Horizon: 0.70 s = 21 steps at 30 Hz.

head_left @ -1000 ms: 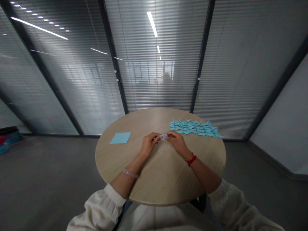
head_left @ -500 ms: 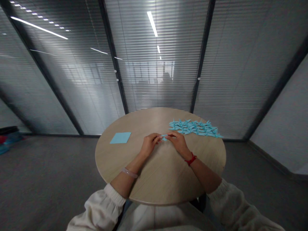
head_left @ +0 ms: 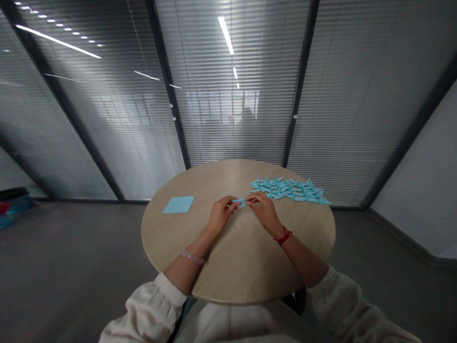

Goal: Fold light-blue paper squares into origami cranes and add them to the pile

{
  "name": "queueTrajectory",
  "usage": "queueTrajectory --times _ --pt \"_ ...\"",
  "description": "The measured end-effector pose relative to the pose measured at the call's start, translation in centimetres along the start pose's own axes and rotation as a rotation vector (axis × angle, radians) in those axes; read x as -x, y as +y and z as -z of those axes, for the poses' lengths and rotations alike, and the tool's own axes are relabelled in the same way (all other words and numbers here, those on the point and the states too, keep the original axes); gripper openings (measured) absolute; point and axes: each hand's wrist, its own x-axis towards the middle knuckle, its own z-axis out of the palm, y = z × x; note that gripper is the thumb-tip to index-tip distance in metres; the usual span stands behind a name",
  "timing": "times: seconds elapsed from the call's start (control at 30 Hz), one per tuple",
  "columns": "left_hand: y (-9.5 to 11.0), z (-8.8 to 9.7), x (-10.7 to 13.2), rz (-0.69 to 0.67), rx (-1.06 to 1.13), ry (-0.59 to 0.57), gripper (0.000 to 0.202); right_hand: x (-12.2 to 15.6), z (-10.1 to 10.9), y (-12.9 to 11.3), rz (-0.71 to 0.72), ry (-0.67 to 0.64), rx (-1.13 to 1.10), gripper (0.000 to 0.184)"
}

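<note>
My left hand (head_left: 220, 214) and my right hand (head_left: 263, 211) meet over the middle of a round wooden table (head_left: 235, 267). Between their fingertips they pinch a small folded piece of light blue paper (head_left: 241, 202), held just above the tabletop. Most of the piece is hidden by my fingers. A pale bangle sits on my left wrist and a red cord on my right wrist.
A flat stack of light blue square paper (head_left: 179, 204) lies at the table's left. Several folded blue paper cranes (head_left: 290, 189) lie in rows at the back right. Glass walls with blinds stand behind the table; grey floor surrounds it.
My hands have shifted very slightly and the folded paper has turned a little between my fingertips. Nothing else on the table has moved.
</note>
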Motion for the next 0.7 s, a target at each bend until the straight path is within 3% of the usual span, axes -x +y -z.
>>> queueTrajectory --times 0.5,0.63,0.7 --pt "0.0 0.0 0.1 -0.082 -0.11 -0.035 0.032 0.2 0.0 0.6 0.041 -0.057 0.201 0.006" --pt "0.1 0.0 0.0 -0.045 -0.064 -0.032 0.033 0.2 -0.3 0.8 -0.022 -0.002 0.113 0.008" --pt "0.1 0.0 0.0 -0.01 0.0 -0.009 0.034 0.1 -0.3 1.1 -0.095 0.035 -0.004 0.024"
